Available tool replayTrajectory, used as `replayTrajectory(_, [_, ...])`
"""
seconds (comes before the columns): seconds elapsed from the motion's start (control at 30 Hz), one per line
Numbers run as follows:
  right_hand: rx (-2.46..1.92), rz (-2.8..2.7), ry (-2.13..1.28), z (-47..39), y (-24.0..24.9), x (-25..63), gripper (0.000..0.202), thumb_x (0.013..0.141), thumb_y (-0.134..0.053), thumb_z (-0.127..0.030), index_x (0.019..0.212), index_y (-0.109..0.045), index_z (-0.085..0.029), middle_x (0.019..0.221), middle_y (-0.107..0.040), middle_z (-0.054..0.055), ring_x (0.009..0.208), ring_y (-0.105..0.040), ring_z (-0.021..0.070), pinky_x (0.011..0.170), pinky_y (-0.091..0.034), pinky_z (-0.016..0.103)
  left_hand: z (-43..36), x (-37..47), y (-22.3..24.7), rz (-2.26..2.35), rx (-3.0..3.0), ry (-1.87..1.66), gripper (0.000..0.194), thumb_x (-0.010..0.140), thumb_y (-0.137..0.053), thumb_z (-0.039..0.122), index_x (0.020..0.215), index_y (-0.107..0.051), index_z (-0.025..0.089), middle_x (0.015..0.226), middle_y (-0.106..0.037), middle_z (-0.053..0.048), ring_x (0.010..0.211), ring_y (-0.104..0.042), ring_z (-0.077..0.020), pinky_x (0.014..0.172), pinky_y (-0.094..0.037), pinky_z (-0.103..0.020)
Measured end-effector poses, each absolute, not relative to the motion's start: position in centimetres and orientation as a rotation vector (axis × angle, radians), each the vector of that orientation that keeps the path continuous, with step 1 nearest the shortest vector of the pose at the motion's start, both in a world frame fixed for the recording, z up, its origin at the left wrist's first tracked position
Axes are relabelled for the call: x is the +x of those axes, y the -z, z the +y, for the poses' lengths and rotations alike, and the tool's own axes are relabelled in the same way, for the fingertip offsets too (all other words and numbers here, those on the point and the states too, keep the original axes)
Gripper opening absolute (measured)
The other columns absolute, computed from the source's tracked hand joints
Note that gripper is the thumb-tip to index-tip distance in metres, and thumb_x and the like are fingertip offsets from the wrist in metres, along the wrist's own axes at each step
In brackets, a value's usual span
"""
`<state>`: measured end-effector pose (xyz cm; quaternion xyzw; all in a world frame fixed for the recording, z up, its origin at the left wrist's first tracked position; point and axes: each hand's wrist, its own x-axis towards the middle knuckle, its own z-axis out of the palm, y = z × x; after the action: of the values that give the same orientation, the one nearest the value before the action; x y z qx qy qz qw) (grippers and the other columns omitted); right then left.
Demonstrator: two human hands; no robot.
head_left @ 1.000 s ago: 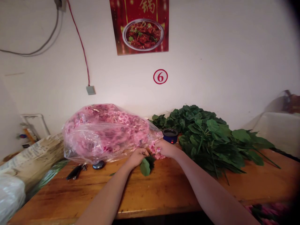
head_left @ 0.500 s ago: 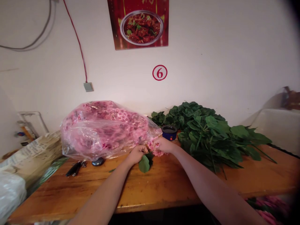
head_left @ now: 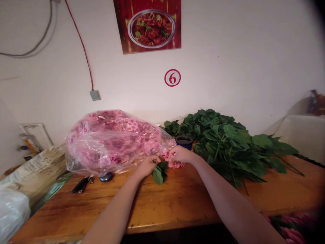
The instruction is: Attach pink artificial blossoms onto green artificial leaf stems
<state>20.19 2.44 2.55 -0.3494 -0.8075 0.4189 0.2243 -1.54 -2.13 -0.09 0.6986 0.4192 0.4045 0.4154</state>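
Observation:
My left hand (head_left: pixel 149 164) is closed on a small sprig of green leaves (head_left: pixel 157 175), which hangs over the wooden table (head_left: pixel 172 203). Close to its right, my right hand (head_left: pixel 179 154) has its fingers closed at pink blossoms (head_left: pixel 175 164); the stem between the hands is too small to make out. Behind the hands lies a clear plastic bag full of pink flowers (head_left: pixel 114 139). A dark blue round pot (head_left: pixel 184 141) stands just behind my right hand.
A large heap of green leaf stems (head_left: pixel 223 145) covers the table's right side. Black-handled pliers or cutters (head_left: pixel 80 185) and a dark oval object (head_left: pixel 106 176) lie at the left. Cardboard (head_left: pixel 38 169) stands beyond the left edge.
My right hand has shifted slightly to the right and up, covering the front of the blue pot. The leaves at my left hand have turned slightly and show more spread.

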Motion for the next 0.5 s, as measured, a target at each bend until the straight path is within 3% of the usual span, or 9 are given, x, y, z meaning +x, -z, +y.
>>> replayTrajectory(0.17, [-1.027, -2.303, -1.187, 1.0, -3.4, 20.6, 0.012, 0.061, -0.068, -0.028, 0.063, -0.065, -0.016, 0.051, -0.064, 0.003, 0.043, -0.058, 0.0157, 0.039, -0.041, 0.022, -2.3, -1.7, 0.0, 1.133, 1.907, -1.042, 0.011, 0.063, -0.050, 0.013, 0.066, -0.060, 0.014, 0.062, -0.057, 0.000, 0.057, -0.049, -0.0105, 0.054, -0.035, -0.020])
replayTrajectory(0.27, [-1.025, -2.389, -1.101, 0.0, -4.4, 20.5, 0.018, 0.067, -0.065, -0.034, 0.063, -0.066, -0.016, 0.053, -0.063, 0.003, 0.043, -0.056, 0.0145, 0.041, -0.041, 0.023, -2.6, -1.6, 0.0, 1.219, 2.039, -1.017, 0.013, 0.064, -0.048, 0.012, 0.067, -0.060, 0.014, 0.063, -0.056, 0.000, 0.059, -0.048, -0.0115, 0.055, -0.033, -0.021])
replayTrajectory(0.43, [-0.817, -2.189, -0.301, -1.2, -6.1, 19.5, 0.017, 0.074, -0.061, -0.029, 0.066, -0.069, -0.017, 0.077, -0.064, 0.007, 0.077, -0.059, 0.0191, 0.074, -0.045, 0.030, -2.8, -1.0, 0.6, 1.278, 2.052, -1.029, 0.012, 0.071, -0.052, 0.023, 0.064, -0.056, 0.014, 0.060, -0.051, 0.002, 0.056, -0.043, -0.0108, 0.053, -0.029, -0.021])
replayTrajectory(0.5, [-0.728, -2.110, -0.189, -1.4, -6.2, 18.6, 0.015, 0.078, -0.057, -0.024, 0.070, -0.069, -0.018, 0.081, -0.063, 0.006, 0.083, -0.057, 0.0182, 0.081, -0.042, 0.029, -2.9, -0.8, 0.9, 1.300, 2.051, -1.020, 0.018, 0.072, -0.056, 0.030, 0.062, -0.054, 0.014, 0.057, -0.047, 0.003, 0.054, -0.039, -0.0100, 0.052, -0.028, -0.021])
